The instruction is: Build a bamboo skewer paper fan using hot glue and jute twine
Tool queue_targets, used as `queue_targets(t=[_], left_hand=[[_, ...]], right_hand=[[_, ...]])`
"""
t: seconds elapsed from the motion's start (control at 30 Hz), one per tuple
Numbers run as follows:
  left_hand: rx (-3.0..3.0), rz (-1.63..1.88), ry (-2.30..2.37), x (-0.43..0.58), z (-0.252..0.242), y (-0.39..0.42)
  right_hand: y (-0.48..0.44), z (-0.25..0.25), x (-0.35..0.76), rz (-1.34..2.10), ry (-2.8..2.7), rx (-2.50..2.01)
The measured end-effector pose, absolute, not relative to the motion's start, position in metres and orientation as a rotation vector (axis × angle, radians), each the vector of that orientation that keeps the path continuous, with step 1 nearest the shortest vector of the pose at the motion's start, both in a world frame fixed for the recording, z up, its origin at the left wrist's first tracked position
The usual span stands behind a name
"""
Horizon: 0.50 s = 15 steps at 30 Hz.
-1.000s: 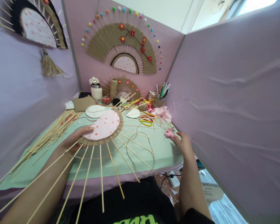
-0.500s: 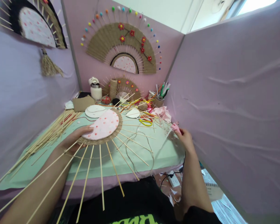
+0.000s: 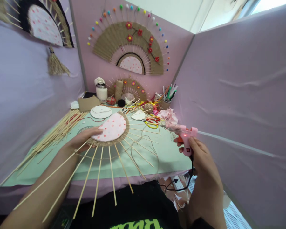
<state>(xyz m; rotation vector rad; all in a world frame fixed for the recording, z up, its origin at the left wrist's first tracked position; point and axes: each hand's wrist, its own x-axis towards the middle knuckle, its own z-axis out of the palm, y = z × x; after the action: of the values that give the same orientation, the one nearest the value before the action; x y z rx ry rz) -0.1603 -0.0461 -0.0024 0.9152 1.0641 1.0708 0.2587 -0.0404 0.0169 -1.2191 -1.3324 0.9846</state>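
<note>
My left hand [image 3: 87, 137] grips the lower left edge of a half-round fan piece [image 3: 113, 127], thumb on top of its pink-dotted white face. Woven twine rims the curved edge, and thin wooden sticks [image 3: 112, 178] fan out from it toward me and to the right. On the right, my right hand [image 3: 195, 148] holds a pink glue gun [image 3: 187, 140] by its handle, a small red light glowing on it. The gun's nozzle points left, over the table, apart from the fan. A long clear glue stick [image 3: 233, 143] sticks out of its back.
Loose sticks [image 3: 54, 133] lie at the table's left. Behind the fan are a white oval [image 3: 101, 112], yellow-handled scissors [image 3: 151, 125], crumpled pink paper [image 3: 168, 115], a twine roll [image 3: 119, 89] and a jar [image 3: 101, 92]. The gun's black cord [image 3: 190, 181] hangs past the table edge.
My right hand has raised the glue gun beside the table's right edge and turned it, so its body and glue stick now show. The view has shifted slightly; the fan stays in my left hand.
</note>
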Motion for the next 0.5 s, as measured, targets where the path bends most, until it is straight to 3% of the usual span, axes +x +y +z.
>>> queue_targets(t=[0.5], left_hand=[[0.938,1.041,1.083,-0.152,0.003,-0.049]], right_hand=[[-0.065,0.037,0.198,0.960,-1.941,-1.276]])
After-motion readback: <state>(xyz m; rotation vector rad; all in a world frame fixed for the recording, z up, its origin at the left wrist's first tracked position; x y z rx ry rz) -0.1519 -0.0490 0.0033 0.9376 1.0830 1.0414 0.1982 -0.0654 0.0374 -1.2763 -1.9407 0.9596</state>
